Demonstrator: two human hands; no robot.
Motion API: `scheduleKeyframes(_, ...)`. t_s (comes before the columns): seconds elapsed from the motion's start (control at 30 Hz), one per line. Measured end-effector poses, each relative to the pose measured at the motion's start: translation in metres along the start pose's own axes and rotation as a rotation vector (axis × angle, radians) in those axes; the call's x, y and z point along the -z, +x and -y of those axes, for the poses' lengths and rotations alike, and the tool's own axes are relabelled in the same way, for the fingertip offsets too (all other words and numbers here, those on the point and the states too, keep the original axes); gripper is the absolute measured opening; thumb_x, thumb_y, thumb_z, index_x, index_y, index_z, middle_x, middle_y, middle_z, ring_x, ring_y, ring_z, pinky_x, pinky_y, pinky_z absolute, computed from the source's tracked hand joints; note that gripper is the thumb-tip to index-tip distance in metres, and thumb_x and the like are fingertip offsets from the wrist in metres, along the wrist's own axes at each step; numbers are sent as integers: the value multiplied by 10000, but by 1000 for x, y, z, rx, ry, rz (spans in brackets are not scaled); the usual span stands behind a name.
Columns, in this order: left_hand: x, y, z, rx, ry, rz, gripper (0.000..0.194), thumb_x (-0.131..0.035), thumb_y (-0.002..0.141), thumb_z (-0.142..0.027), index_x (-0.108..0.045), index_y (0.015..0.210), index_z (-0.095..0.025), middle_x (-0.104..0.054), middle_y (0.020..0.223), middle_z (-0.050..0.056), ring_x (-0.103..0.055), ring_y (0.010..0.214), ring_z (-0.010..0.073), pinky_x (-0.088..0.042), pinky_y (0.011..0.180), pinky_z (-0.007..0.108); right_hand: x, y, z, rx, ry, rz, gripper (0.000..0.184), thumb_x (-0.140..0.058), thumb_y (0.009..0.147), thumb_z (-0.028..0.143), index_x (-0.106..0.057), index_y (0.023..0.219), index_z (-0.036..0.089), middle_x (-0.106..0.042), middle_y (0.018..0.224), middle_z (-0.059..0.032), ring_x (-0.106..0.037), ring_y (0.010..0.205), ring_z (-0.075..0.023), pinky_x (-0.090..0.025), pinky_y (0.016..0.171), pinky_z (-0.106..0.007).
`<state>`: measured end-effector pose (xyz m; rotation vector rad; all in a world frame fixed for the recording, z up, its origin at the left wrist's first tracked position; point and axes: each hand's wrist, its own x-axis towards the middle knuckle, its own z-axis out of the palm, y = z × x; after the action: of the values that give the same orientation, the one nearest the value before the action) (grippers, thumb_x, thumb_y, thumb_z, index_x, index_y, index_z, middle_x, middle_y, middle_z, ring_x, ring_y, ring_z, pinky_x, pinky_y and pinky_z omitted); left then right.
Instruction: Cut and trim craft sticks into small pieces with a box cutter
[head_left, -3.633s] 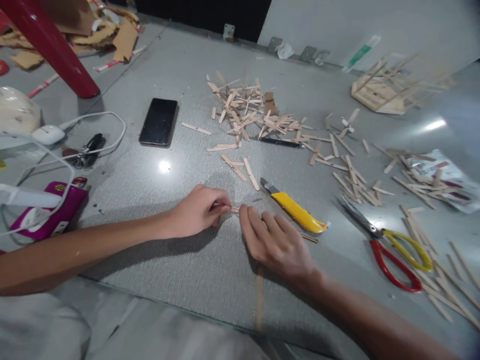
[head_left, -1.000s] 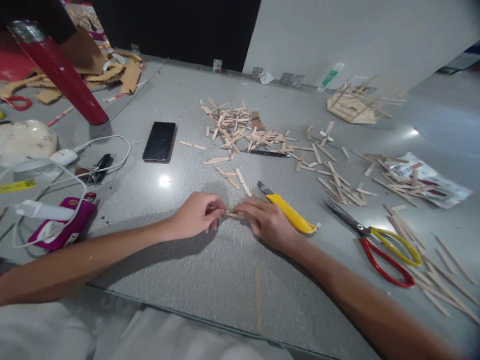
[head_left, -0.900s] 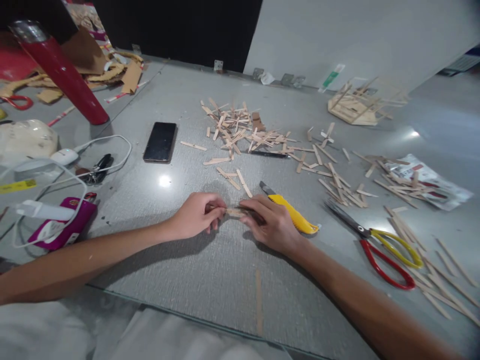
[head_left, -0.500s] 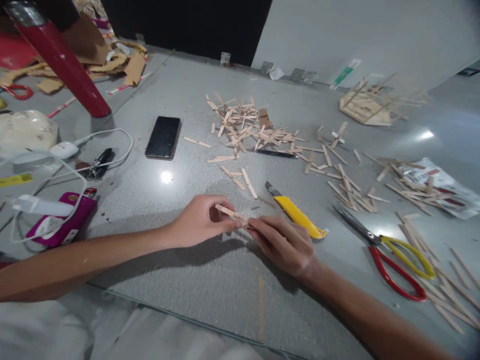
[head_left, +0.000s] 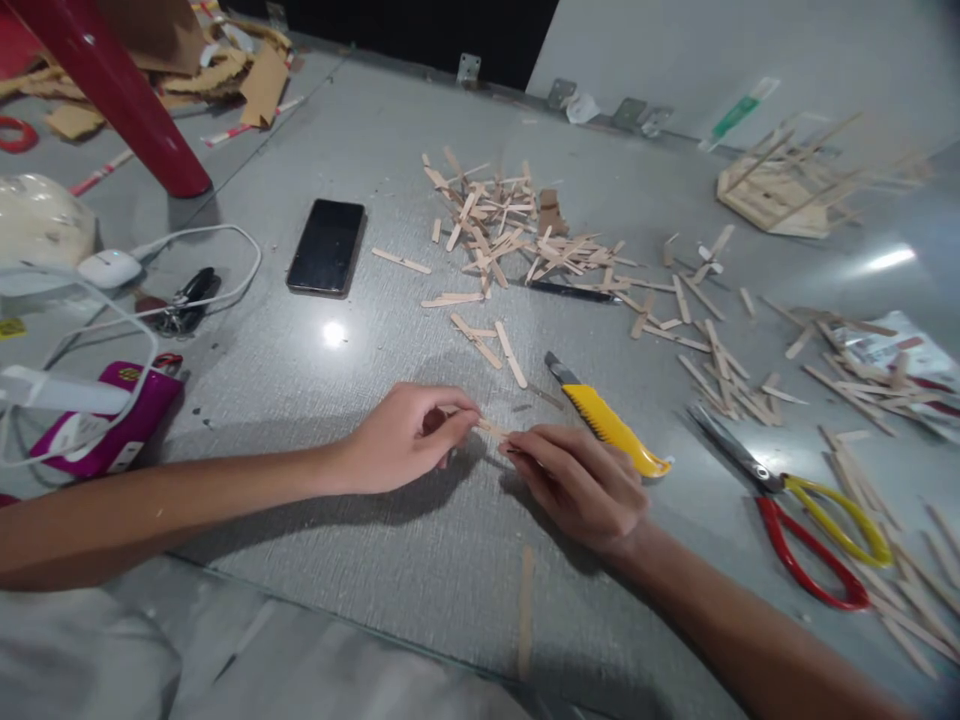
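Observation:
A short wooden craft stick (head_left: 492, 428) spans the gap between my two hands, just above the grey table. My left hand (head_left: 409, 437) is closed, thumb and fingers pinching the stick's left part. At its other end are the pinched fingertips of my right hand (head_left: 581, 485); a small dark thing shows there, too small to make out. Right beside my right hand lies a yellow utility knife (head_left: 611, 425) with its blade out. Beyond the hands, a pile of craft sticks (head_left: 495, 225) is scattered, some of them notched. One long stick (head_left: 526, 610) lies near the front edge.
Red-and-yellow-handled scissors (head_left: 780, 500) and more sticks lie at right. A stick-built frame (head_left: 780, 195) stands at the back right. A black phone (head_left: 328, 248), a white cable, a purple box (head_left: 112, 415) and a red post (head_left: 120, 100) are on the left.
My left fingers have closed further over the stick, and less of it shows now. The right hand stays pinched at its end. The view has shifted slightly.

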<state>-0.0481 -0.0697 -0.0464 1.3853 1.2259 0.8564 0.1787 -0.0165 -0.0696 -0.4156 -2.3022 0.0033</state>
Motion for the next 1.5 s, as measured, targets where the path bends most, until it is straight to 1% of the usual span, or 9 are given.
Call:
scheduleKeyframes(0.1,0,1,1,5,-26,16,262,-503,1002,-331,-683,1042,-144,-632,691,-9,-597,535,90,-450,534,198,1,-2,0,-26,0,25,196,-692,912,99,-648,1084,182,-725,856,-19,-687,695,-115,-550,622,-223)
scheduleKeyframes(0.27,0,2,-3,29,13,20,229,-485,1005,-293,-630,887,-162,-631,695,-14,-584,531,81,-458,544,195,-2,-4,-2,-102,-5,53,224,-677,928,146,-664,1134,233,-724,896,-31,-703,732,-151,-562,633,-264)
scheduleKeyframes(0.43,6,6,-1,128,52,64,283,-411,1032,-256,-564,812,-165,-658,660,-7,-600,474,83,-463,514,203,-9,1,-3,-209,-73,169,137,-600,979,167,-678,1090,190,-699,1005,-84,-665,735,-145,-554,639,-274)
scheduleKeyframes(0.53,10,7,1,159,93,107,308,-425,1036,-265,-579,790,-160,-667,654,-4,-604,461,83,-467,504,204,-9,3,-1,-133,-122,232,196,-530,986,81,-667,1111,147,-703,958,-93,-666,783,-169,-553,688,-295)
scheduleKeyframes(0.7,12,5,3,173,129,116,334,-460,1029,-301,-620,776,-154,-657,628,-9,-619,440,91,-471,480,206,-3,4,2,73,-218,285,250,-470,1004,60,-638,1188,79,-697,813,-71,-624,688,-169,-501,620,-300)
scheduleKeyframes(0.87,12,6,4,210,129,123,320,-479,1018,-297,-643,785,-150,-674,633,3,-650,460,111,-489,473,210,0,6,3,86,-212,313,284,-433,1013,63,-637,1207,99,-712,827,-71,-622,696,-165,-483,605,-302)
scheduleKeyframes(1.2,11,7,5,189,155,125,342,-478,1011,-282,-604,718,-159,-655,606,-5,-623,436,97,-467,480,207,1,7,5,114,-206,328,371,-427,987,50,-648,1278,113,-728,872,-81,-622,725,-177,-488,617,-314)
scheduleKeyframes(1.4,12,7,5,174,158,144,361,-469,1018,-292,-580,699,-163,-654,609,-5,-625,438,96,-466,478,204,3,8,4,156,-244,329,327,-433,978,32,-677,1193,53,-728,841,-94,-607,696,-178,-481,587,-317)
scheduleKeyframes(1.5,12,7,6,155,164,145,374,-465,1020,-307,-568,689,-167,-650,607,-3,-625,433,103,-451,465,211,3,7,4,138,-224,350,347,-433,983,47,-666,1239,81,-729,869,-93,-606,713,-182,-482,596,-318)
